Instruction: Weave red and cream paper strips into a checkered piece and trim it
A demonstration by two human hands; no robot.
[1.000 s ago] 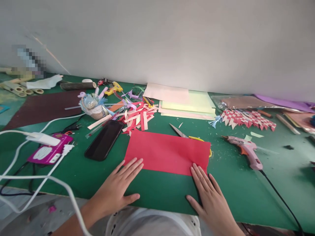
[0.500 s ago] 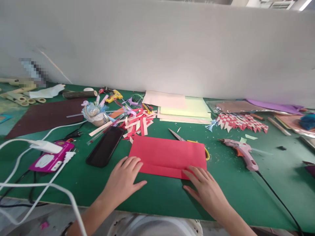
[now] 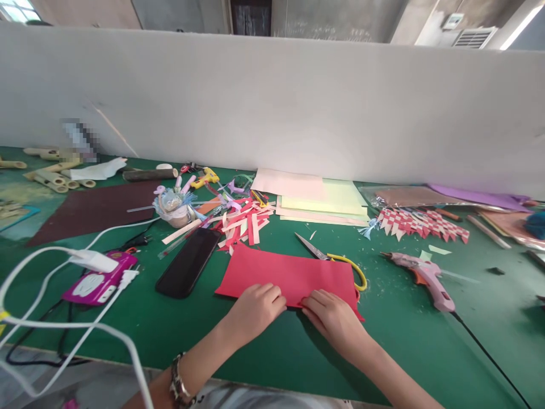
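A sheet of red paper (image 3: pixel 289 275) lies in front of me on the green table, its near edge bent up a little between my hands. My left hand (image 3: pixel 259 309) has its fingers curled together over that near edge, left of the middle. Just to its right, my right hand (image 3: pixel 334 318) pinches the same edge, thumb below and fingers on top. Beyond the paper's right end lie scissors (image 3: pixel 317 250) with yellow handles, partly hidden under the sheet.
A black phone (image 3: pixel 188 262) and a purple power strip (image 3: pixel 102 278) with white cables lie left. Cut paper strips (image 3: pixel 244 221) and stacked paper sheets (image 3: pixel 327 196) are behind. A pink glue gun (image 3: pixel 426 278) rests right, near a red-and-white woven paper piece (image 3: pixel 421 223).
My hands have come closer together along the near edge, the left moving right, and their fingers have closed on the paper. The paper's near edge now bends up. The camera has tilted upward.
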